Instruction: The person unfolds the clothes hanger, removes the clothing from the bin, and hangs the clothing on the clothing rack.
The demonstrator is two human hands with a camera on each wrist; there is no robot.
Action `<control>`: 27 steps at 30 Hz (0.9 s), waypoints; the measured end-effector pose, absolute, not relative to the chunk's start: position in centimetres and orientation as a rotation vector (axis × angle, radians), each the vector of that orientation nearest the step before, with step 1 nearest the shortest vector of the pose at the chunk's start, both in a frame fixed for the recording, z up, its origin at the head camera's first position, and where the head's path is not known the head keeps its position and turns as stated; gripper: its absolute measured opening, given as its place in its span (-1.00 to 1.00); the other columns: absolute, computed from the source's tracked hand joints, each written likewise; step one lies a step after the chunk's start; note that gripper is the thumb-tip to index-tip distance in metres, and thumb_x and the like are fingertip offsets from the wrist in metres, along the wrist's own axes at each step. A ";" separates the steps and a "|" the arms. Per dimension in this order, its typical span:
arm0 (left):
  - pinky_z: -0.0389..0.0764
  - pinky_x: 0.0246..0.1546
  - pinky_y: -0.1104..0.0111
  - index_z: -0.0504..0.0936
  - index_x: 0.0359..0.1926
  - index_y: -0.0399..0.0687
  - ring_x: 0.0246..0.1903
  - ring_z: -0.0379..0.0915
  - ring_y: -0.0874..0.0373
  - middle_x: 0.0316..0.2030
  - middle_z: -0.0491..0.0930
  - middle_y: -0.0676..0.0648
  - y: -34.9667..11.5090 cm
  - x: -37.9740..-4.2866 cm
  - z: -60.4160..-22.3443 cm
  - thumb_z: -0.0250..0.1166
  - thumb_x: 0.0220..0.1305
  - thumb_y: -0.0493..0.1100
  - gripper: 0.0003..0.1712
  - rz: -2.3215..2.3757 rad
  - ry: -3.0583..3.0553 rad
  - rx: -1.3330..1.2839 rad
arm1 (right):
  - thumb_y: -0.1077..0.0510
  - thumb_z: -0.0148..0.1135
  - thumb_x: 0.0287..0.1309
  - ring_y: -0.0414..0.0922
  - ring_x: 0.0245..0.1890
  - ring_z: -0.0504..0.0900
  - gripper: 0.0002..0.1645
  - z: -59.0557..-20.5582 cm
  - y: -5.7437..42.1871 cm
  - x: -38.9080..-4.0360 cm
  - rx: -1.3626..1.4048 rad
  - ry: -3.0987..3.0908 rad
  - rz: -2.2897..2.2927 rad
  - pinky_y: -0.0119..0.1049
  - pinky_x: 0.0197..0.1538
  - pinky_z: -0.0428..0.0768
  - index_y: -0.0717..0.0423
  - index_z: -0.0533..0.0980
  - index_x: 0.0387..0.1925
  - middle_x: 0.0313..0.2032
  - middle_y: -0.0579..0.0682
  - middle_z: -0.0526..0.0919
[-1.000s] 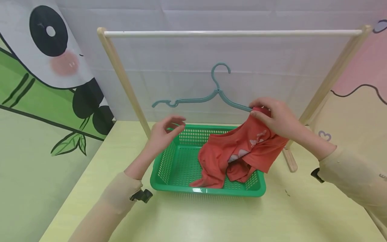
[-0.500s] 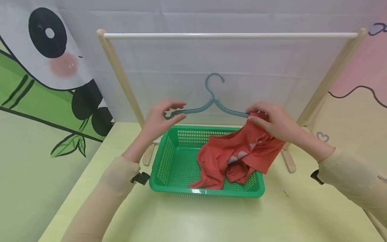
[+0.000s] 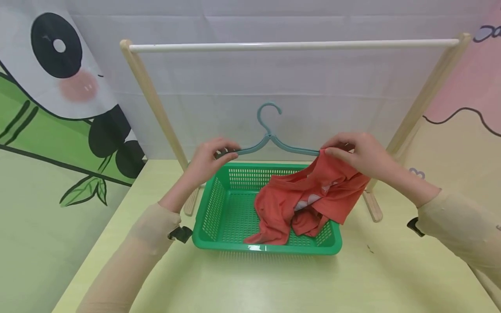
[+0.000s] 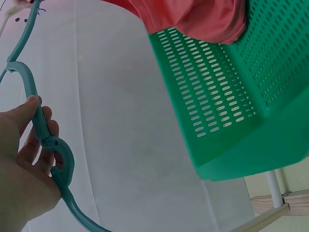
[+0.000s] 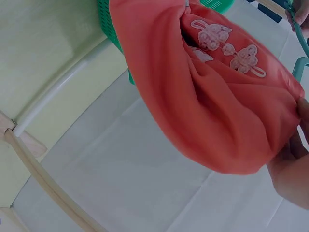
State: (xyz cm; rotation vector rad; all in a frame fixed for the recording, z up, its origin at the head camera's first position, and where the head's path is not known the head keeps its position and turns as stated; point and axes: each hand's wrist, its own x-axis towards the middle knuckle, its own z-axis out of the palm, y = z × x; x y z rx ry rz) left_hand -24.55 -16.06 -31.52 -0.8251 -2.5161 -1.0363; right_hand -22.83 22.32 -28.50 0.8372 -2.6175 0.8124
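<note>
A teal clothes hanger [image 3: 294, 149] is held up level above the basket, its hook pointing upward. My left hand [image 3: 207, 161] pinches the hanger's left arm; in the left wrist view, thumb and fingers close round it beside the notch. With its thumb and fingers, my right hand [image 3: 362, 154] grips a red shirt [image 3: 279, 200] at the shoulder, where the hanger's right end goes into the cloth. The right wrist view shows the shirt [image 5: 217, 111] draping from that hand, with white flower-like knots on its front. The lower part of the shirt lies in the green basket [image 3: 266, 248].
Behind the basket stands a wooden rack with a white rail [image 3: 293, 45] across the top. Its right foot [image 3: 372, 206] rests on the pale yellow table [image 3: 250, 282]. A white cloth backdrop [image 3: 219, 74] hangs behind, with printed cartoon panels at both sides.
My left hand has come up to the hanger's left arm and taken hold of it. The hanger has tipped and come lower, its hook shifting left. The right hand keeps its hold on the shirt.
</note>
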 end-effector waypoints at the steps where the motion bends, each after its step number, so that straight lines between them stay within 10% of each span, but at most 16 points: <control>1: 0.51 -0.31 0.38 0.72 -0.04 -0.05 -0.28 0.48 0.15 -0.17 0.68 -0.07 -16.0 -24.5 -31.7 0.31 0.32 -0.17 -0.78 -1.037 -2.519 -0.825 | 0.15 0.32 0.26 -0.39 -0.28 0.62 -0.84 -28.5 22.3 -22.9 0.839 -2.600 0.799 -0.57 -0.18 0.56 -0.15 0.71 -0.17 -0.26 -0.19 0.76; 27: 0.51 -0.16 0.45 0.68 0.04 -0.08 -0.19 0.48 0.38 -0.10 0.69 -0.13 -19.0 -24.3 -30.0 0.26 0.37 -0.15 -0.73 -1.170 -2.540 -0.725 | 0.33 0.43 0.05 -0.39 -0.45 0.38 -0.78 -22.3 20.5 -25.8 1.237 -2.156 0.522 -0.58 -0.34 0.30 0.00 0.72 -0.25 -0.39 -0.10 0.72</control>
